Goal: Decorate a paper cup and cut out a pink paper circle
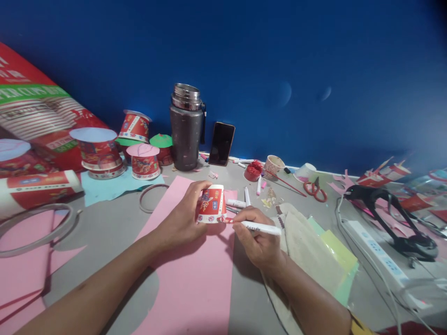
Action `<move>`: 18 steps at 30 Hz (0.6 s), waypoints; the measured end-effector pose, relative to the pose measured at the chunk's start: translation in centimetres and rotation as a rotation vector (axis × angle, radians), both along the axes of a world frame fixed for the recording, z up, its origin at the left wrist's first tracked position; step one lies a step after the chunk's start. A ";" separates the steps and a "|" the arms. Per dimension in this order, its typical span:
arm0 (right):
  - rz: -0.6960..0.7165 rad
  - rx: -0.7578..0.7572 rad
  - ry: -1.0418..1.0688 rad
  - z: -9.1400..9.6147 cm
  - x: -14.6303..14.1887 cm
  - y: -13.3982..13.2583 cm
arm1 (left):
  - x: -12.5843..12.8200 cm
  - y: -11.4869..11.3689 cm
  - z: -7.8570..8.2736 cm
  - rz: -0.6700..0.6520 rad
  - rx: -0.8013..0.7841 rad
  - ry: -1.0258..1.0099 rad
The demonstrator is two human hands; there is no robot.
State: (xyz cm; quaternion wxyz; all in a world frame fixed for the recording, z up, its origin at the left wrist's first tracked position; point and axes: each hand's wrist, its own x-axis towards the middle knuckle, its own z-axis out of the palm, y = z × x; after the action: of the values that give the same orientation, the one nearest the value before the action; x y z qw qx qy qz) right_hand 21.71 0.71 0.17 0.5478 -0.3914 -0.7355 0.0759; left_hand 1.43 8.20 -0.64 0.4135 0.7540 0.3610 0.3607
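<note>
My left hand (183,216) is closed around an upside-down red and white paper cup (211,204), which rests on a pink paper sheet (195,274). My right hand (256,237) pinches a white marker (261,227) whose red tip touches the cup's rim at the paper. Several more markers (240,201) lie just behind the cup.
Several decorated cups (143,160) stand at the back left beside a steel flask (186,126) and a phone (221,143) leaning on the blue wall. Red scissors (315,190), a glue gun (387,211), a power strip (379,253) and coloured paper (335,251) lie to the right. Wire rings (152,197) lie left.
</note>
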 end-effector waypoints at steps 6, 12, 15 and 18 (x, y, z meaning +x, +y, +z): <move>0.010 -0.006 -0.012 0.1 0.1 0.0 | 0.0 0.1 0.0 -0.007 0.006 0.014; 0.014 -0.023 -0.023 0.1 0.1 0.0 | 0.0 0.1 0.0 -0.006 0.037 0.024; 0.013 -0.022 -0.030 0.1 0.0 0.0 | -0.1 0.1 -0.2 -0.008 0.058 0.026; 0.011 -0.016 -0.036 0.1 0.0 0.0 | -0.1 0.1 -0.3 -0.007 0.067 0.031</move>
State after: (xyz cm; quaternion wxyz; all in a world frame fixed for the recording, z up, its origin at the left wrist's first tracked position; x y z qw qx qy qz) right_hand 21.76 0.72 0.28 0.5307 -0.3932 -0.7468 0.0778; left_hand 1.34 8.34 -0.94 0.3838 0.7742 0.3522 0.3595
